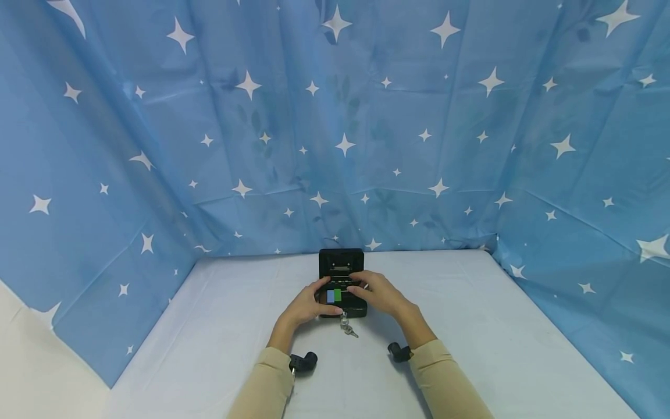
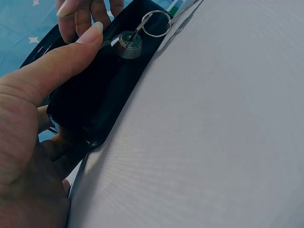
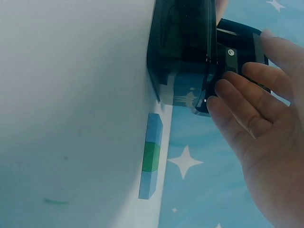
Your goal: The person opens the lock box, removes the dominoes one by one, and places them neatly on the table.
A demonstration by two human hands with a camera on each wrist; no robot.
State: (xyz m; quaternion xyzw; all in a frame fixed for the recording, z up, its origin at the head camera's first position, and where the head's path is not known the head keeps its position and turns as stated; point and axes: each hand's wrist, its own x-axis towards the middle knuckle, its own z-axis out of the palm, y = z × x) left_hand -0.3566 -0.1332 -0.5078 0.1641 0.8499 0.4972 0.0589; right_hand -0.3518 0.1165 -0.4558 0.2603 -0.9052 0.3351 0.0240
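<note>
A small black cash box (image 1: 358, 311) stands on the table with its lid (image 1: 341, 256) raised. A key sits in its front lock (image 2: 129, 45), with a ring (image 2: 156, 23) and another key (image 1: 349, 331) hanging from it. My left hand (image 1: 303, 305) grips the box's left side, its thumb over the front rim. My right hand (image 1: 382, 294) reaches over the right side with loosely bent fingers near the raised lid; whether they touch it I cannot tell. Blue and green blocks (image 1: 334, 295) show inside the box in the head view.
A blue-green-blue bar (image 3: 151, 156) lies on the white-covered table (image 1: 220, 326) beyond the box in the right wrist view. Blue star-patterned curtains (image 1: 340, 116) hang at the back and sides. A black wrist camera (image 1: 303, 362) sits on each forearm.
</note>
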